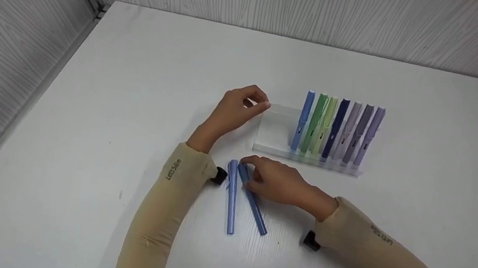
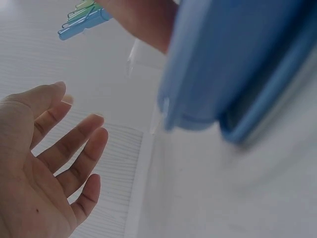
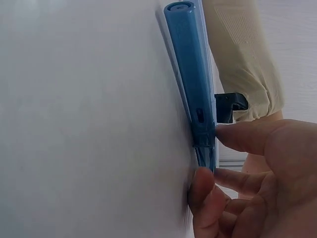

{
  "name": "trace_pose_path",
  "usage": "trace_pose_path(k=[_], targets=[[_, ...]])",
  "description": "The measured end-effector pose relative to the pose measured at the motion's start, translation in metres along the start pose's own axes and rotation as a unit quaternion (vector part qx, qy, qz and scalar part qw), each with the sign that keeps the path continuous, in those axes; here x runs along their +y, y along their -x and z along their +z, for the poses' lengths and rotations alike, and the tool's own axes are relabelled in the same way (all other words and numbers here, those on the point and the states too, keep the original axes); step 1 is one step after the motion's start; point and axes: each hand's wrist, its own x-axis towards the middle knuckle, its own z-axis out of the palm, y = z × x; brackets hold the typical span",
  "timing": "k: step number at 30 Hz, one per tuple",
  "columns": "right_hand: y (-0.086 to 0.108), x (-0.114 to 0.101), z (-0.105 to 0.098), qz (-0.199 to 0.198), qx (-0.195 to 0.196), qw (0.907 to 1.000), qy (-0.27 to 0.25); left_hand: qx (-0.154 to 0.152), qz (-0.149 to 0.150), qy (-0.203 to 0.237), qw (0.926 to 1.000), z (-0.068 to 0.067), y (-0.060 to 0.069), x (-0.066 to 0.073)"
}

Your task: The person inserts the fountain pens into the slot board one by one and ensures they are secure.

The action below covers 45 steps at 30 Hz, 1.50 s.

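My right hand (image 1: 277, 180) pinches a dark blue capped pen (image 1: 258, 212) lying slanted on the table. In the right wrist view, thumb and fingers meet around one end of that pen (image 3: 188, 59). Beside it lies a lighter blue pen (image 1: 231, 210), its clip towards the left. My left hand (image 1: 235, 110) hovers by the upper left corner of a clear pen stand (image 1: 274, 132), fingers loosely bent. The left wrist view shows the left hand (image 2: 54, 163) with nothing in it; contact with the stand is hard to tell.
Several pens stand upright in a row in the stand's right part, from a blue pen (image 1: 302, 122) to a light purple pen (image 1: 369, 136). The white table (image 1: 75, 167) meets panelled walls at the back and left. Each wrist carries a black camera (image 1: 312, 241).
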Motion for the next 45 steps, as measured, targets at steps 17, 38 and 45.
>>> trace_pose_path(k=[17, 38, 45], targets=[[0.001, 0.001, 0.001, -0.012, 0.011, 0.9997, 0.017, 0.000, 0.007, 0.015, 0.9999, -0.001, 0.002, -0.001], [0.017, 0.013, -0.027, -0.044, 0.030, 0.9913, -0.120, 0.003, 0.001, 0.005, 1.0000, 0.000, -0.001, 0.001], [0.022, 0.016, -0.039, -0.062, 0.060, 0.9821, -0.167, 0.004, -0.004, 0.002, 1.0000, 0.001, -0.001, -0.001]])
